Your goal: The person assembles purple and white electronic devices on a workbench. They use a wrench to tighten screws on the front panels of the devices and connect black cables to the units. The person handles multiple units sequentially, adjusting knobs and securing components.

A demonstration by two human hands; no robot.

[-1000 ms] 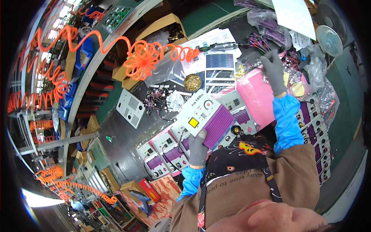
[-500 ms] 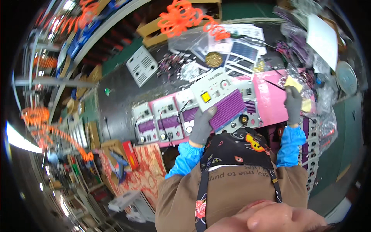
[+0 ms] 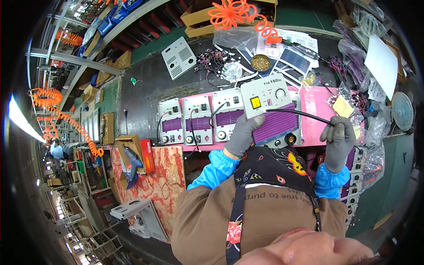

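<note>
My left hand point(image 3: 242, 137), in a grey glove, is closed on the lower left edge of a machine's front panel point(image 3: 265, 92), with the thumb on top. The panel is pale, with a yellow switch and a round knob, above a purple louvred grille point(image 3: 277, 121). It sits tilted over the row on the pink sheet. My right hand point(image 3: 338, 141), also gloved, pinches the end of a black cable point(image 3: 304, 114), which runs left across the grille to the panel. Three similar panels with purple grilles point(image 3: 197, 123) stand to the left, each with a cable.
A pink sheet point(image 3: 314, 106) covers part of the dark bench. Farther back are a perforated plate point(image 3: 179, 58), a heap of small wired parts point(image 3: 214, 61), a dish of brass pieces point(image 3: 260, 62) and an orange coiled hose point(image 3: 229, 15). Plastic bags point(image 3: 373, 145) lie at right.
My right hand has come back toward me from beside the yellow paper, drawing the black cable out across the grille. My left hand keeps its hold on the panel. The head view has shifted slightly.
</note>
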